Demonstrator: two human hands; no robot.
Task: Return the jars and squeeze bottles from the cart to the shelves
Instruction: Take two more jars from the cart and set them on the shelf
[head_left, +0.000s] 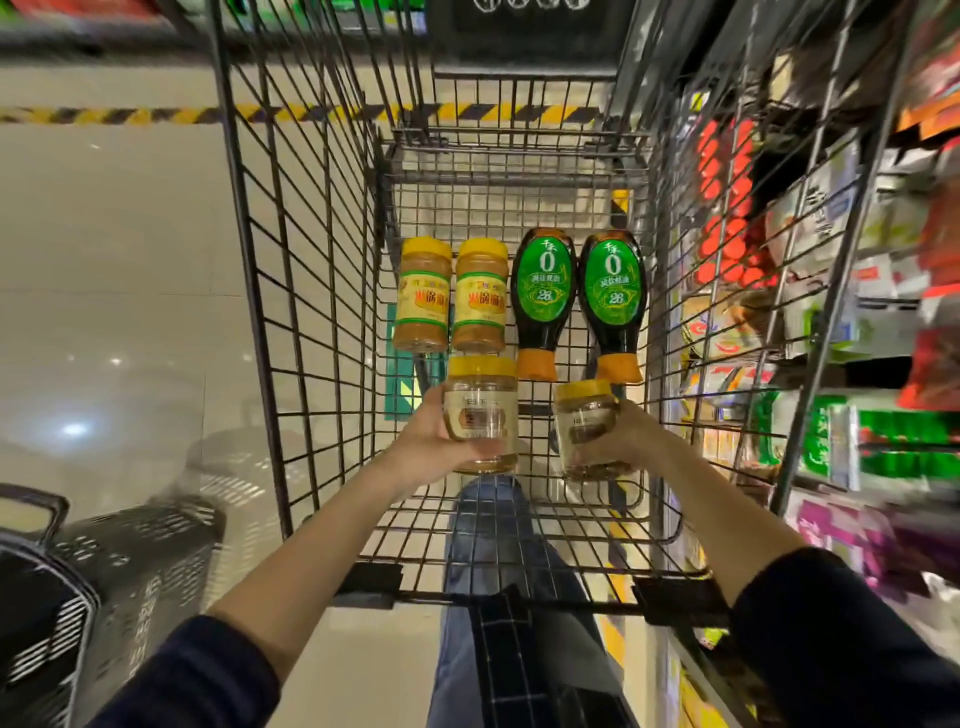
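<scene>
Inside the black wire cart (311, 291), my left hand (434, 441) grips a clear yellow-lidded jar (482, 410) of pale honey-coloured contents. A second yellow-lidded jar (589, 431), with darker contents, is held by my right hand (631, 434). Both jars are lifted a little above the cart floor. Further in lie two tan jars (422, 293) (480, 296) with yellow lids and yellow labels, side by side. To their right lie two dark squeeze bottles (543, 301) (615, 304) with green labels and orange caps pointing toward me.
Store shelves (852, 312) packed with packaged goods run close along the cart's right side. A dark plastic shopping basket (104, 582) stands on the tiled floor at the lower left. A yellow-black hazard stripe (130, 114) crosses the floor beyond the cart.
</scene>
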